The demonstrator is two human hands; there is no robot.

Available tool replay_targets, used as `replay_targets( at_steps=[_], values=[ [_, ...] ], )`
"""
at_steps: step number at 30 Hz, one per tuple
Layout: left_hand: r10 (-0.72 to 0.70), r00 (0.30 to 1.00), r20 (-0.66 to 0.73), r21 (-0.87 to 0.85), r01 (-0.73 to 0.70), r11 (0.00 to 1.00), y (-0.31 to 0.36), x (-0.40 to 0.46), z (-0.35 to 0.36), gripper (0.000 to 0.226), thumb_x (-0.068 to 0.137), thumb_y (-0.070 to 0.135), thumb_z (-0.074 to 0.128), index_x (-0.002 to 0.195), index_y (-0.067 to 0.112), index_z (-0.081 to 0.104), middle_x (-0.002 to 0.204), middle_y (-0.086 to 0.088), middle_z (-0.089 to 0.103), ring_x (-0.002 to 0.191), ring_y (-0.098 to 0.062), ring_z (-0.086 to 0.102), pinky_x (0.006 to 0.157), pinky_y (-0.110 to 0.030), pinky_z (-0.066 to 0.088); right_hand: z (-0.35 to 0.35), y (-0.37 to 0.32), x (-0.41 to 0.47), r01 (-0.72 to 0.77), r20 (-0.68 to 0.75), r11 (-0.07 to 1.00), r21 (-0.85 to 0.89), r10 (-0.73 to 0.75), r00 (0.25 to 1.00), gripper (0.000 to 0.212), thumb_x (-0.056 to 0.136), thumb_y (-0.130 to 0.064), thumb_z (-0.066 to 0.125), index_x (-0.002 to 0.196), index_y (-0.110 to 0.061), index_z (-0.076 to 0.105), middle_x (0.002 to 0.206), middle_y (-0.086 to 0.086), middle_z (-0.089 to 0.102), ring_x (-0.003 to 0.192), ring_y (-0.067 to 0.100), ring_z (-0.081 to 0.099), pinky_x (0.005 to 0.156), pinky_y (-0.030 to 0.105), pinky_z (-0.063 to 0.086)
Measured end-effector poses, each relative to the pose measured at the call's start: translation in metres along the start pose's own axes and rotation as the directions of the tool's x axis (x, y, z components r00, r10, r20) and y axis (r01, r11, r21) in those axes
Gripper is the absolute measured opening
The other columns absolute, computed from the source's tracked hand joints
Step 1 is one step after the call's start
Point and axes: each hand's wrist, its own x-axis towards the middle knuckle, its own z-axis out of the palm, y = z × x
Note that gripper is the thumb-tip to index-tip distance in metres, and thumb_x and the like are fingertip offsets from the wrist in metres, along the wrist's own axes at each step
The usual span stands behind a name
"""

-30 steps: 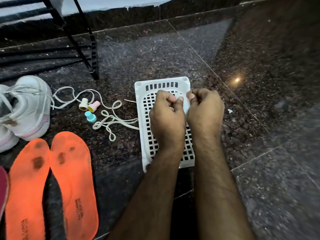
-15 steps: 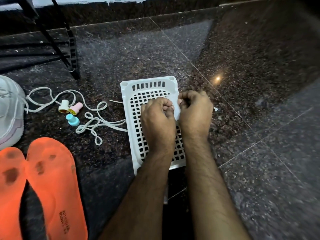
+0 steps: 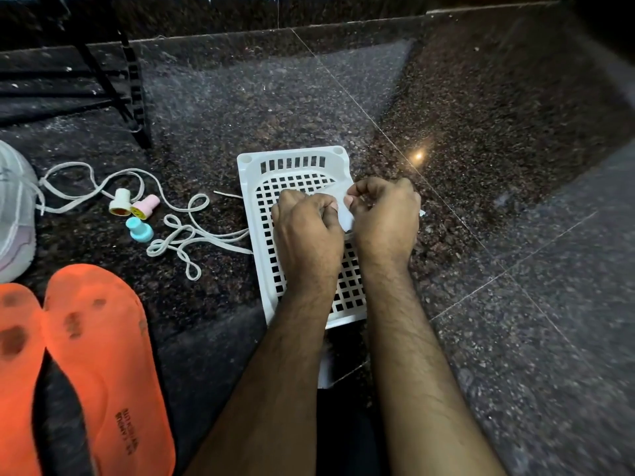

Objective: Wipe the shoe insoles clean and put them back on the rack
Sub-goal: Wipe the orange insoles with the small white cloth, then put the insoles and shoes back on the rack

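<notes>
Two orange insoles with dark stains lie on the dark granite floor at the lower left, one (image 3: pixel 106 365) beside the other (image 3: pixel 17 379). My left hand (image 3: pixel 307 237) and my right hand (image 3: pixel 383 218) are together over a white perforated plastic basket (image 3: pixel 261 176). Both pinch a small white wipe (image 3: pixel 343 209) between their fingers. The black metal rack (image 3: pixel 132 87) stands at the upper left.
A white sneaker (image 3: pixel 15 214) lies at the left edge. Loose white laces (image 3: pixel 192 231) and three small stampers, cream (image 3: pixel 120 202), pink (image 3: pixel 146 206) and blue (image 3: pixel 139 230), lie between the sneaker and the basket. Bare granite floor spreads to the right.
My view has swung to the right, so the sneaker and insoles sit further left in frame. My hands stay on the white wipe over the basket.
</notes>
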Motion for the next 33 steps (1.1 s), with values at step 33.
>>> replay_targets(
  at_steps=[33],
  values=[
    [0.062, 0.936, -0.347, -0.087, -0.098, 0.991, -0.016, -0.135, -0.232, 0.022, 0.086, 0.004, 0.067, 0.105, 0.016, 0.069, 0.096, 0.000, 0.061, 0.083, -0.018, 0.062, 0.083, -0.040, 0.053, -0.078, -0.088, -0.195, 0.410, 0.154, 0.895, 0.175, -0.436, 0.887, 0.017, 0.093, -0.025, 0.062, 0.107, -0.019, 0.069, 0.103, 0.006, 0.059, 0.101, 0.026, 0.057, 0.087, 0.036, 0.046]
  ],
)
